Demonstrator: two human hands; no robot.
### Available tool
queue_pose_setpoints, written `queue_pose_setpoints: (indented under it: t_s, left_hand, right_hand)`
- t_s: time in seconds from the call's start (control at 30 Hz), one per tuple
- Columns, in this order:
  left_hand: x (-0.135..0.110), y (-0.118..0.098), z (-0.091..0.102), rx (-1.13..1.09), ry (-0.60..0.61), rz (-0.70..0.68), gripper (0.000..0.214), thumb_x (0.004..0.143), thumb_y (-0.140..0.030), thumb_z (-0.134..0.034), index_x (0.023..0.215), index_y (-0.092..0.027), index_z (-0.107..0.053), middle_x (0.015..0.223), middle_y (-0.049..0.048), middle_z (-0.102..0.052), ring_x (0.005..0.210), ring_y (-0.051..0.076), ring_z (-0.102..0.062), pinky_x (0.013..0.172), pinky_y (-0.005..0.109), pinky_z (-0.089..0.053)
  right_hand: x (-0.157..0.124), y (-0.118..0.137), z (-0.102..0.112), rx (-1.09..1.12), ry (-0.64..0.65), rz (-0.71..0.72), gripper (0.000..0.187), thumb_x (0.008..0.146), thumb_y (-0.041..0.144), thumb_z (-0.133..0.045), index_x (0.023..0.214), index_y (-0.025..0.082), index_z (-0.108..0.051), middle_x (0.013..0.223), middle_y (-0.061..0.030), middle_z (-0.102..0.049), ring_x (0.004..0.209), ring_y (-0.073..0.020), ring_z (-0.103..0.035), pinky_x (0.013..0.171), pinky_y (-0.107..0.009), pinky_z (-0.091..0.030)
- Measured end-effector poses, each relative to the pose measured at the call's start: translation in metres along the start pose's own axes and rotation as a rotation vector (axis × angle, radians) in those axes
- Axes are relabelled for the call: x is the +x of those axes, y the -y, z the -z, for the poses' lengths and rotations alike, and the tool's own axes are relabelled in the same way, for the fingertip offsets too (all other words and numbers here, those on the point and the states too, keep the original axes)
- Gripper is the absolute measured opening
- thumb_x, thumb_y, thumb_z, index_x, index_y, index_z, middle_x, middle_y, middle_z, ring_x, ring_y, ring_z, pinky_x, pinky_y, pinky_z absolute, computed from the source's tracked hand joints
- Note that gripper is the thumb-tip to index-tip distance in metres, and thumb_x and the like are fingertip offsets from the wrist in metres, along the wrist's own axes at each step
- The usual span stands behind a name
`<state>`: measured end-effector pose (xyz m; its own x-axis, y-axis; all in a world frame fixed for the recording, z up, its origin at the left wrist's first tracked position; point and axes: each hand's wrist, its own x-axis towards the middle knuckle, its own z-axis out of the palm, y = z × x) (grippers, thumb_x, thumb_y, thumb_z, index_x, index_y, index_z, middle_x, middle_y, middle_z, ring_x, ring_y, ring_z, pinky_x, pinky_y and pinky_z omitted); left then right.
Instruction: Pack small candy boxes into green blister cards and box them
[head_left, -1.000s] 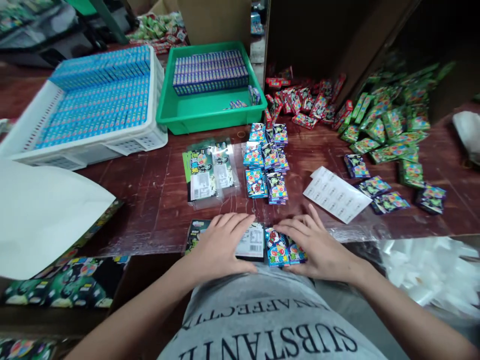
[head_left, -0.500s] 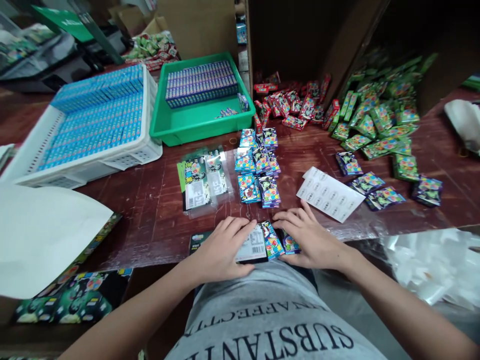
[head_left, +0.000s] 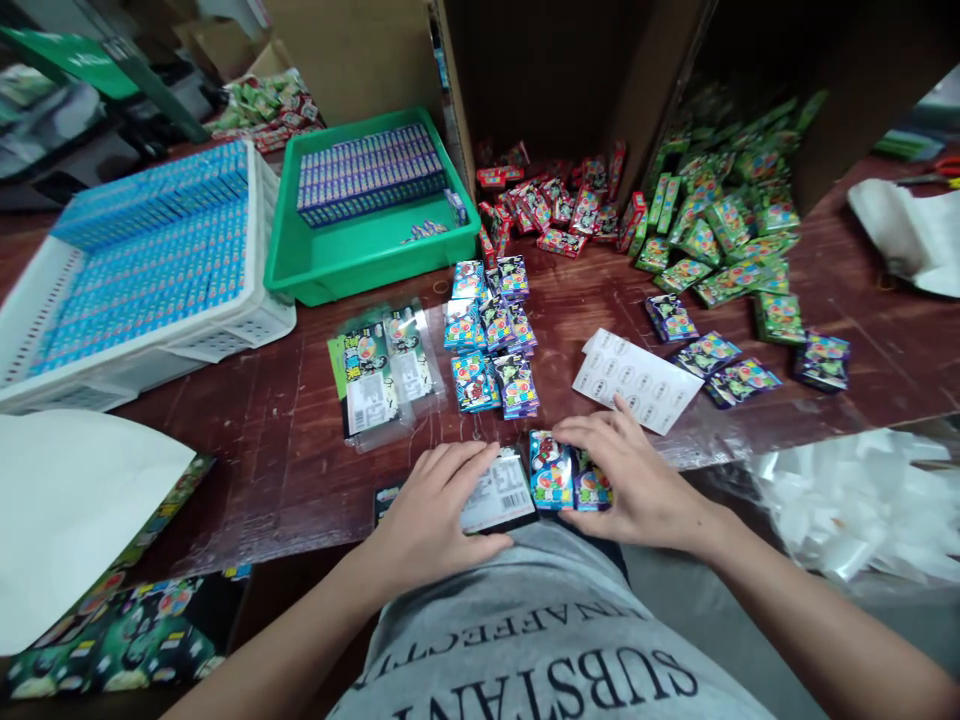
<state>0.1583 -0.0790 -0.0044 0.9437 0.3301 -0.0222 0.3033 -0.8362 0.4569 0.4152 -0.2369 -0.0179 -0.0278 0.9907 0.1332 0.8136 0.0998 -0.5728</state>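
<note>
In the head view, a blue packet [head_left: 550,470] and a purple packet [head_left: 592,487] lie side by side at the front edge of the tabletop [head_left: 262,465], right of a black card pack [head_left: 501,492], and could skew or drop off if pushed towards the body. The fingers of the right hand [head_left: 630,475] close narrowly round the purple packet; the left hand [head_left: 442,500] covers the card pack, its grip impossible to tell. There are one white crate [head_left: 187,350], one green tray [head_left: 375,275] and four purple packs [head_left: 742,380] at right; the red heap [head_left: 559,208] and green heap [head_left: 720,235] defy counting.
</note>
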Motion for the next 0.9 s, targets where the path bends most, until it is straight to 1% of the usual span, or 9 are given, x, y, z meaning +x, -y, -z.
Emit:
queue_pose_setpoints:
  t_s: [0.2, 0.3, 0.4, 0.47, 0.5, 0.57, 0.63, 0.77, 0.9]
  left_hand:
    - [0.011, -0.01, -0.003, -0.025, 0.015, -0.064, 0.095, 0.075, -0.047, -0.082, 0.153, -0.024, -0.033, 0.147, 0.0128, -0.05, 0.133, 0.031, -0.046, 0.114, 0.049, -0.038]
    - [0.02, -0.008, -0.009, -0.013, 0.043, -0.101, 0.091, 0.077, -0.049, -0.081, 0.151, -0.02, -0.037, 0.145, 0.0139, -0.052, 0.131, 0.032, -0.047, 0.112, 0.05, -0.039]
    - [0.027, -0.003, -0.015, 0.016, 0.07, -0.084, 0.091, 0.075, -0.05, -0.081, 0.151, -0.019, -0.039, 0.144, 0.0143, -0.053, 0.129, 0.033, -0.049, 0.11, 0.052, -0.04]
    - [0.029, -0.002, -0.017, 0.023, 0.082, -0.065, 0.093, 0.074, -0.049, -0.081, 0.151, -0.021, -0.039, 0.145, 0.014, -0.052, 0.128, 0.033, -0.049, 0.11, 0.053, -0.04]
    - [0.03, -0.002, -0.017, 0.02, 0.085, -0.055, 0.093, 0.074, -0.049, -0.082, 0.152, -0.021, -0.039, 0.146, 0.0138, -0.052, 0.129, 0.033, -0.049, 0.11, 0.053, -0.04]
    - [0.032, -0.004, -0.018, 0.005, 0.091, -0.045, 0.092, 0.074, -0.048, -0.082, 0.151, -0.022, -0.039, 0.146, 0.0132, -0.052, 0.129, 0.033, -0.048, 0.111, 0.053, -0.039]
    - [0.035, -0.008, -0.02, -0.02, 0.092, -0.032, 0.092, 0.073, -0.048, -0.082, 0.151, -0.022, -0.039, 0.145, 0.013, -0.052, 0.13, 0.033, -0.048, 0.112, 0.052, -0.039]
    - [0.039, -0.014, -0.026, -0.015, 0.033, 0.006, 0.092, 0.075, -0.043, -0.081, 0.153, -0.021, -0.036, 0.145, 0.0139, -0.051, 0.131, 0.033, -0.048, 0.113, 0.052, -0.04]
    - [0.041, -0.012, -0.035, 0.055, -0.047, -0.007, 0.088, 0.079, -0.034, -0.077, 0.154, -0.024, -0.032, 0.143, 0.0143, -0.053, 0.129, 0.035, -0.051, 0.109, 0.054, -0.044]
  right_hand:
    - [0.001, 0.004, 0.004, 0.044, 0.088, 0.124, 0.068, 0.079, 0.046, -0.077, 0.138, 0.025, -0.049, 0.139, -0.0084, -0.06, 0.124, -0.0318, -0.052, 0.123, -0.067, -0.007]
    - [0.004, -0.004, -0.001, 0.032, 0.121, 0.16, 0.076, 0.081, 0.058, -0.076, 0.141, 0.022, -0.047, 0.143, -0.0111, -0.057, 0.131, -0.033, -0.05, 0.123, -0.069, -0.007]
    - [-0.001, -0.015, -0.002, 0.014, 0.116, 0.14, 0.102, 0.077, 0.07, -0.073, 0.153, 0.016, -0.032, 0.159, -0.0208, -0.038, 0.147, -0.0366, -0.035, 0.123, -0.068, -0.015]
    - [-0.008, -0.021, 0.002, 0.017, 0.126, 0.111, 0.107, 0.079, 0.065, -0.075, 0.158, 0.014, -0.025, 0.165, -0.0234, -0.026, 0.153, -0.0369, -0.024, 0.122, -0.065, -0.023]
    - [-0.011, -0.023, 0.005, 0.03, 0.13, 0.097, 0.1, 0.082, 0.058, -0.075, 0.158, 0.015, -0.027, 0.164, -0.0225, -0.027, 0.153, -0.0358, -0.025, 0.122, -0.063, -0.027]
    - [-0.015, -0.029, 0.007, 0.074, 0.133, 0.092, 0.081, 0.088, 0.046, -0.073, 0.154, 0.018, -0.036, 0.157, -0.0195, -0.041, 0.148, -0.0327, -0.036, 0.121, -0.059, -0.031]
    - [-0.015, -0.034, 0.006, 0.122, 0.111, 0.108, 0.071, 0.089, 0.044, -0.073, 0.149, 0.019, -0.045, 0.147, -0.0178, -0.051, 0.14, -0.0309, -0.046, 0.121, -0.058, -0.032]
    - [-0.01, -0.037, -0.003, 0.16, 0.039, 0.131, 0.073, 0.086, 0.051, -0.075, 0.144, 0.015, -0.05, 0.143, -0.0201, -0.053, 0.136, -0.0313, -0.051, 0.119, -0.056, -0.036]
    - [-0.008, -0.035, 0.0, 0.174, -0.003, 0.127, 0.074, 0.084, 0.048, -0.077, 0.143, 0.014, -0.05, 0.14, -0.0208, -0.055, 0.134, -0.0307, -0.052, 0.121, -0.055, -0.032]
